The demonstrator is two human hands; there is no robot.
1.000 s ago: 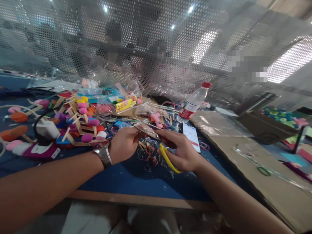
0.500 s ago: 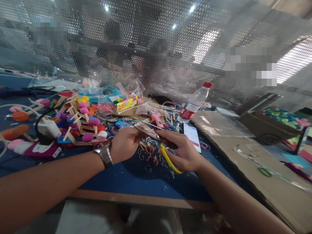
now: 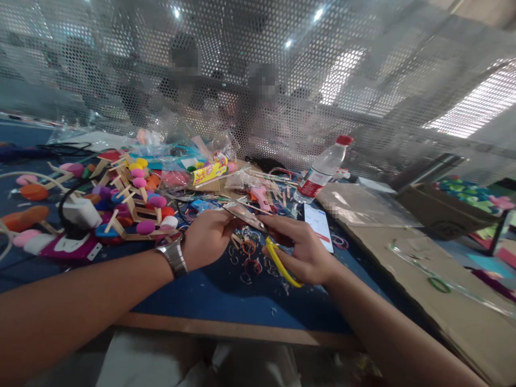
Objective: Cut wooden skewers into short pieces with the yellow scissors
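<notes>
Yellow-handled scissors point(image 3: 282, 266) are held over the blue tabletop, their metal blades pointing up and to the left. My right hand point(image 3: 304, 248) is closed around them near the pivot. At the blades, my left hand point(image 3: 207, 239) is closed with its fingers curled away from me. Whatever it grips is hidden behind the hand and the blades. Beneath both hands lie an orange ring-like strand point(image 3: 248, 247), a red one point(image 3: 252, 266) and small pale scraps.
A heap of craft sticks and coloured discs point(image 3: 139, 199) spreads at left, beside a purple power strip point(image 3: 68, 248). Beyond my right hand are a phone point(image 3: 318, 226), a bottle point(image 3: 322, 169) and a pink glue gun point(image 3: 261, 198). Cardboard point(image 3: 403, 269) lies right; a mesh screen point(image 3: 226, 70) stands behind.
Both hands and the scissors stay almost where they were. Behind the mesh, a blurred figure at the right is no longer seen.
</notes>
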